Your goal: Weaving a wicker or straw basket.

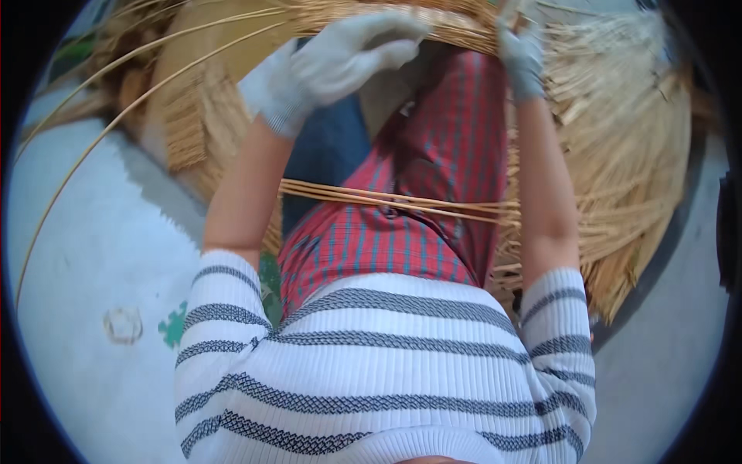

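Observation:
In pale knit gloves, my left hand (340, 58) hovers at the near edge of a woven cane piece (456, 29), its fingers loosely curved and apart from the thumb. My right hand (520, 56) grips the right end of that woven piece at the top of the view. Long thin canes (139, 77) arch out from the upper left. A few straight canes (394, 199) cross low over my lap, where red plaid cloth (448, 139) covers my leg.
Loose straw-coloured strands (610, 131) spread thickly on my right, with more bundled fibre (185, 131) on my left. A pale floor (93, 232) shows at the left, bearing a small green mat piece (174, 329) and a pale ring-shaped item (124, 325).

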`<action>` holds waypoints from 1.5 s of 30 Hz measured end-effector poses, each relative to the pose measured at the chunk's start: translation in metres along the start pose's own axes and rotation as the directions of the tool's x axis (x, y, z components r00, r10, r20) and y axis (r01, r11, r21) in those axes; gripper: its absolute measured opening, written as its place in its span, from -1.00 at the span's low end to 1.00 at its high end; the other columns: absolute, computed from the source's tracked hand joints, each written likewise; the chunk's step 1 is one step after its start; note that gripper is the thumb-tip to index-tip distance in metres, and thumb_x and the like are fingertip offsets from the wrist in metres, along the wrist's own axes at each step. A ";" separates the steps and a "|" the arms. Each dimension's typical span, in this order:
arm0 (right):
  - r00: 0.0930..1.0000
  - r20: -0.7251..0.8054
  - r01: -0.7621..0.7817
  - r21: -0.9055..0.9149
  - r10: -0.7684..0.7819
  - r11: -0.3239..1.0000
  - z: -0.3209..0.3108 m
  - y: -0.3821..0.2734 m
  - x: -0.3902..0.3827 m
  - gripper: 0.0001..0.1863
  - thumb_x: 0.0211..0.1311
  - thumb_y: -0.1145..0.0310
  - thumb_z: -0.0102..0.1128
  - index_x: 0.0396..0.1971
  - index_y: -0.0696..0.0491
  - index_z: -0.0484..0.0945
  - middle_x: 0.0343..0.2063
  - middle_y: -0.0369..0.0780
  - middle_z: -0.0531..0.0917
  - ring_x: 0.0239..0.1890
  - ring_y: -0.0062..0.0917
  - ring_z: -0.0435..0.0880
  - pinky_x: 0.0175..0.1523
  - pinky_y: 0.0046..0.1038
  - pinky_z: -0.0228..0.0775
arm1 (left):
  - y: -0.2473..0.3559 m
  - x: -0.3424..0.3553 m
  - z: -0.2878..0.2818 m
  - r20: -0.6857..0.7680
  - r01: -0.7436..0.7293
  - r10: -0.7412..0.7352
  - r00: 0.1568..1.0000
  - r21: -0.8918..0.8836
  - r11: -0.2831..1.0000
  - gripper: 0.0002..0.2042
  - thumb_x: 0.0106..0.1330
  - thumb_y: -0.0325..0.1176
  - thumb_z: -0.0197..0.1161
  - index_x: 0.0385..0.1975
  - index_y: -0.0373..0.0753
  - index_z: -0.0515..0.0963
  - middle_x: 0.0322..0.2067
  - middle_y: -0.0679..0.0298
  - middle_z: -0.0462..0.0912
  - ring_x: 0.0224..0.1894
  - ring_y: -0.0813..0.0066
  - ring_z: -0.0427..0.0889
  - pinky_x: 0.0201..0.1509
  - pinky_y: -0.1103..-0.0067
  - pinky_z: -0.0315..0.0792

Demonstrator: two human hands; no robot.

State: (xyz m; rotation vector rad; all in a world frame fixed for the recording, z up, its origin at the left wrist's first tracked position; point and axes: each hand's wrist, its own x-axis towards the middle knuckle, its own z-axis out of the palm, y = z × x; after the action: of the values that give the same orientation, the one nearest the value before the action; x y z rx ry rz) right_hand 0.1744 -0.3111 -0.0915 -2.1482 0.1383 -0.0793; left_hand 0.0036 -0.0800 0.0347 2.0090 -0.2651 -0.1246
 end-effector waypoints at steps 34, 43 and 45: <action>0.185 0.983 -0.430 0.070 0.012 0.900 -0.194 0.008 -0.253 -0.70 0.46 0.17 0.09 -0.08 0.06 0.67 -0.35 -0.28 0.73 -0.35 -0.64 0.71 -0.24 -0.56 0.57 | 0.004 -0.117 0.124 0.180 0.198 -0.228 0.957 0.170 0.965 -0.46 0.25 -0.53 0.36 0.28 -0.18 0.48 -0.25 0.19 0.67 -0.27 0.36 0.65 -0.09 0.52 0.53; 0.822 0.217 -0.508 -0.138 0.526 0.850 -0.200 0.225 -0.184 -0.56 0.33 0.20 0.15 0.10 0.16 0.54 -0.01 -0.06 0.70 0.06 -0.29 0.67 0.22 -0.35 0.47 | 0.010 -0.062 0.127 0.045 0.486 -0.502 0.864 -0.340 0.805 -0.66 0.52 -0.41 0.11 0.26 -0.21 0.46 -0.39 0.44 0.52 -0.52 0.83 0.35 -0.51 0.81 0.32; 0.884 0.085 -0.449 -0.128 0.460 0.885 -0.201 0.260 -0.168 -0.50 0.30 0.21 0.17 0.17 0.16 0.50 0.07 -0.02 0.65 0.13 -0.23 0.64 0.29 -0.34 0.41 | 0.002 -0.065 0.134 0.097 0.515 -0.522 0.848 -0.386 0.765 -0.62 0.54 -0.40 0.09 0.31 -0.22 0.39 -0.34 0.42 0.53 -0.48 0.81 0.39 -0.46 0.80 0.38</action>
State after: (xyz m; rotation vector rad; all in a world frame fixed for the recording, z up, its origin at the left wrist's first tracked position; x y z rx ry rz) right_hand -0.0318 -0.5974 -0.1997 -2.1623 0.5896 0.3304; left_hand -0.0870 -0.1823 -0.0245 1.6199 0.3238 -0.4771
